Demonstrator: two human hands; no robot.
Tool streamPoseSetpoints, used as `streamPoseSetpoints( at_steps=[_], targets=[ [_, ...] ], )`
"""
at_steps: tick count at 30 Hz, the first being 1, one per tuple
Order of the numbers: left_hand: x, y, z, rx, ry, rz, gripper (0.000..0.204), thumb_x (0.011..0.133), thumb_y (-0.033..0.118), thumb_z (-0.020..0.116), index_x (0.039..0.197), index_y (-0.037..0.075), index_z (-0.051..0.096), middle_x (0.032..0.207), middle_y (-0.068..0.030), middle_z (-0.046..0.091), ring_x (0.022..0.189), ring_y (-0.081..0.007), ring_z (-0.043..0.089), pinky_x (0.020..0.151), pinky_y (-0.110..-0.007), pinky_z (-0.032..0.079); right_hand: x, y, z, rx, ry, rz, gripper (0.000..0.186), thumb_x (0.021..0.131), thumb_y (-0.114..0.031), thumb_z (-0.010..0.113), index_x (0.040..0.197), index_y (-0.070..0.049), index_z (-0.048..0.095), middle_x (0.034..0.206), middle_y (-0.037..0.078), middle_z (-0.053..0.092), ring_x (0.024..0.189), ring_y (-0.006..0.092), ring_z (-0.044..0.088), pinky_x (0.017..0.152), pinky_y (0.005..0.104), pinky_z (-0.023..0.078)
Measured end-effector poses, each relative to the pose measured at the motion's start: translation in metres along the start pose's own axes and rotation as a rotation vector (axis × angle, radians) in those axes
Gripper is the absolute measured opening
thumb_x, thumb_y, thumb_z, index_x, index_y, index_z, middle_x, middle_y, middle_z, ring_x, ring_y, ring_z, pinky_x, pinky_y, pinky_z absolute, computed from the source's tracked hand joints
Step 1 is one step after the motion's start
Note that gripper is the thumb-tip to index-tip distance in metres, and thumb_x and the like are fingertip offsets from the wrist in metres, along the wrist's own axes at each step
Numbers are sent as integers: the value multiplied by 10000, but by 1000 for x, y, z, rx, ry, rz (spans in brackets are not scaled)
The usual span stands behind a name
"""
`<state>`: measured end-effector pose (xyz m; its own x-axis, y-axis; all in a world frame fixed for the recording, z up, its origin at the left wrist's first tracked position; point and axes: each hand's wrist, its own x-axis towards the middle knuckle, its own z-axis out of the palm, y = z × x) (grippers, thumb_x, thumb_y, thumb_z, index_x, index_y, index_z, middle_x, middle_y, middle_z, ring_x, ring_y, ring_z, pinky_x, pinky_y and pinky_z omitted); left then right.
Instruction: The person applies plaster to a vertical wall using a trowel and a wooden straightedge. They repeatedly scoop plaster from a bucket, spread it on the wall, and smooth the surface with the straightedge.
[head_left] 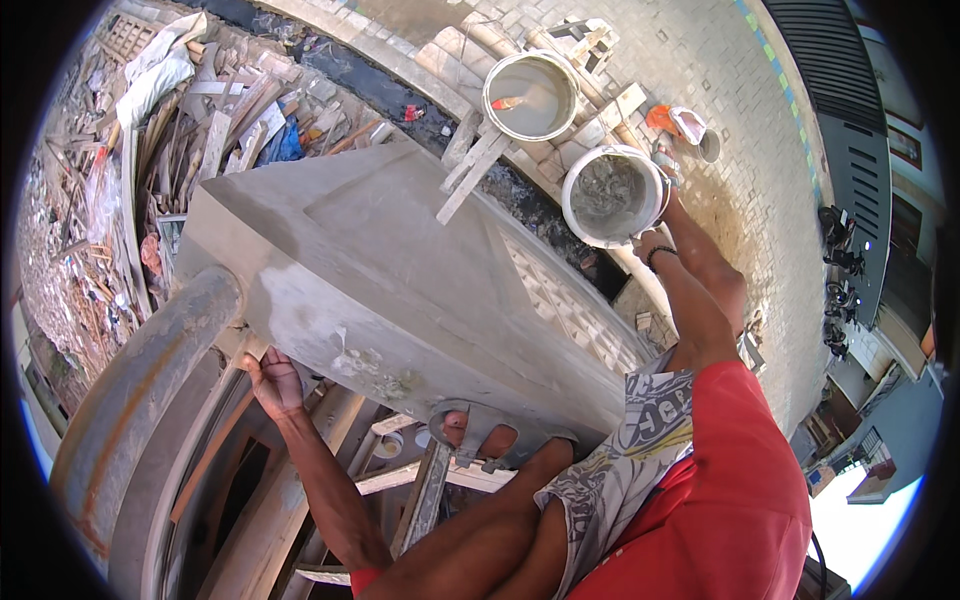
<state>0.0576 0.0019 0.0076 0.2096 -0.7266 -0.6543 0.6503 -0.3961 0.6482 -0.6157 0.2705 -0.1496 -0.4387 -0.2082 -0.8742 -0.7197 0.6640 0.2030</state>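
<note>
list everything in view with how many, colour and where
Mortar bucket: 1, white, right of top centre
Mortar: 1 batch, grey, inside it
Water bucket: 1, off-white, top centre
Concrete ledge: 1, grey, centre
Curved pipe: 1, rust-streaked grey, lower left
Timbers: several, brown, lower left
Rubble pile: 1, mixed colours, upper left
Sack: 1, white, on rubble
Paved street: 1, light grey, upper right
Motorcycles: several, dark, far right
Shirt: 1, red, lower right
Shorts: 1 pair, patterned grey, lower centre-right
Left hand: 1, bare, at ledge's lower edge
Right hand: 1, bare, at mortar bucket's rim

The ledge [400,240] lies between debris [213,145] and mortar bucket [572,218].
</note>
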Motion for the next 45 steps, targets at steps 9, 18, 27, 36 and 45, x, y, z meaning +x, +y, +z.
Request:
streamPoseSetpoints(
  at_steps=[9, 18, 27, 36, 45],
  targets=[
    [-1, -2, 7, -18, -83, -47, 390, 885, 198, 599, 1212, 5, 505, 1259, -133, 543, 1166, -242, 505, 1041, -381, 381, 8, 8, 31, 231, -10, 61, 388, 810, -241, 639, 1104, 9, 601, 973, 179, 651, 663, 242, 654, 630, 376, 531],
    [3, 1, -6, -14, -23, -35, 509, 853, 222, 640, 1255, -27, 450, 1289, -171, 507, 1214, -279, 460, 1075, -406, 336, -17, -17, 14, 467, -110, 157, 462, 811, -225, 650, 1213, -17, 553, 934, 156, 659, 554, 203, 618, 543, 345, 505],
    [-5, 0, 7, -12, -62, -37, 368, 875, 208, 619, 1169, 5, 528, 1212, -143, 572, 1143, -249, 524, 1029, -373, 393, -18, -2, 27, 569, -43, 46, 492, 805, -212, 661, 1251, -46, 537, 986, 145, 651, 544, 185, 598, 537, 335, 496],
    [-8, -2, 11, 26, -24, -14, 347, 868, 230, 630, 1132, 18, 554, 1157, -119, 603, 1079, -224, 554, 983, -346, 421, -20, 1, 34, 696, -72, -15, 459, 838, -196, 637, 1257, -42, 529, 864, 118, 637, 526, 164, 542, 506, 313, 463],
    [0, 4, -2, 34, -82, -62, 355, 871, 226, 627, 1148, 17, 548, 1182, -98, 593, 1094, -212, 544, 985, -340, 414, -33, -10, 41, 904, -189, 52, 432, 888, -198, 591, 1285, -54, 499, 709, 55, 577, 521, 139, 523, 459, 296, 426]
  ],
)
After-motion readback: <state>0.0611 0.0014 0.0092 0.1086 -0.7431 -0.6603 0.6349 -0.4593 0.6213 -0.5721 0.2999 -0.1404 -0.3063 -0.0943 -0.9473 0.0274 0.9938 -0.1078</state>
